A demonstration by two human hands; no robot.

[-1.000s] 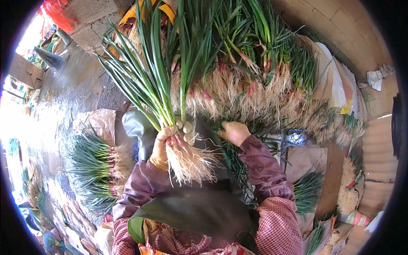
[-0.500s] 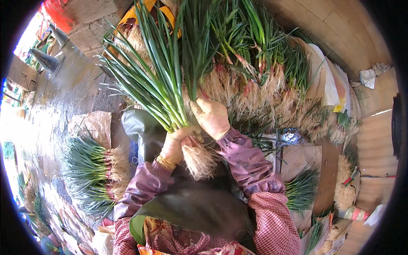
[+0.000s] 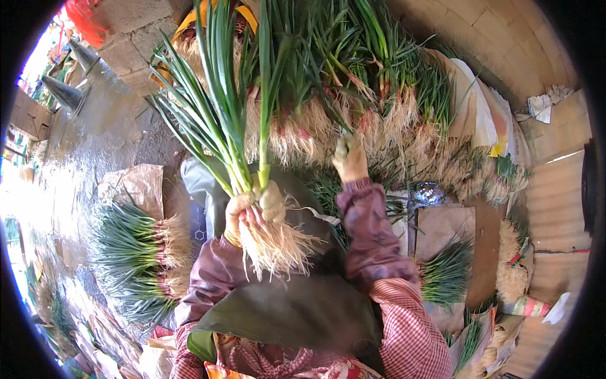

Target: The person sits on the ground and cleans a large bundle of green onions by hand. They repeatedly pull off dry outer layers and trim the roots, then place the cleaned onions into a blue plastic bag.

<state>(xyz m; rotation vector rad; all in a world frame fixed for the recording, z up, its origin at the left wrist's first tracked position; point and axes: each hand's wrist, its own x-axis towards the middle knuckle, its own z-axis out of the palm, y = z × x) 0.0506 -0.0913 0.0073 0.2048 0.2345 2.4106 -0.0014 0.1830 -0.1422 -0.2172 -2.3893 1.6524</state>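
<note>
Over my dark-aproned lap, my gloved left hand (image 3: 270, 201) is closed round a bunch of spring onions (image 3: 226, 126). Their green leaves fan upward, and the pale roots hang below my fingers. Further right and higher, my gloved right hand (image 3: 351, 159) is pinched closed at the edge of the big onion pile (image 3: 309, 129). A thin green leaf (image 3: 333, 114) runs down to its fingertips and seems to be held there. Part of the right-hand fingers is hidden by the back of the hand.
Tied-looking rows of spring onions (image 3: 136, 259) lie on the wet floor at left beside brown paper (image 3: 140, 188). Another small bundle (image 3: 445, 275) rests on cardboard at right. A yellow-rimmed container (image 3: 183, 26) and a wall (image 3: 499, 44) stand beyond the pile.
My right hand has moved away from the bunch, to the right, and its fingers have closed. The left hand's bunch has shifted slightly left, its roots more spread.
</note>
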